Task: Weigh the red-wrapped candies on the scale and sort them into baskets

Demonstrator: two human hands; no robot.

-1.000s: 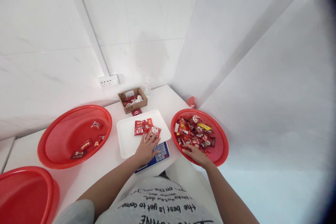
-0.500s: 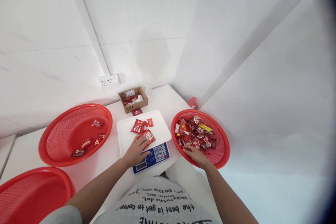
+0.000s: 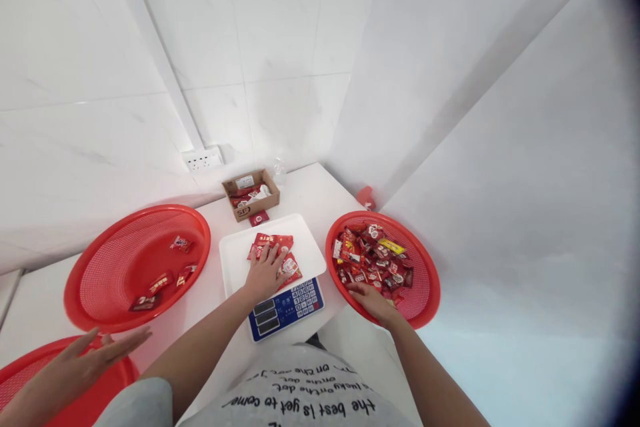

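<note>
My left hand (image 3: 264, 272) lies flat with fingers spread on several red snack packets (image 3: 273, 243) on the white tray (image 3: 235, 260) of a blue-faced scale (image 3: 285, 307). My right hand (image 3: 371, 296) rests in the near edge of the right red basket (image 3: 427, 280), fingers curled among its heap of red packets (image 3: 373, 257); whether it holds one is hidden.
A large red basket (image 3: 100, 280) on the left holds a few packets. Another red basket (image 3: 20, 373) sits at the lower left, where another person's open hand (image 3: 95, 353) reaches in. A small cardboard box (image 3: 250, 193) stands by the tiled wall with a socket (image 3: 203, 159).
My left hand slid forward over the packets on the tray, gathering them. Another person's hand has entered at the lower left. My right hand stays in the right basket.
</note>
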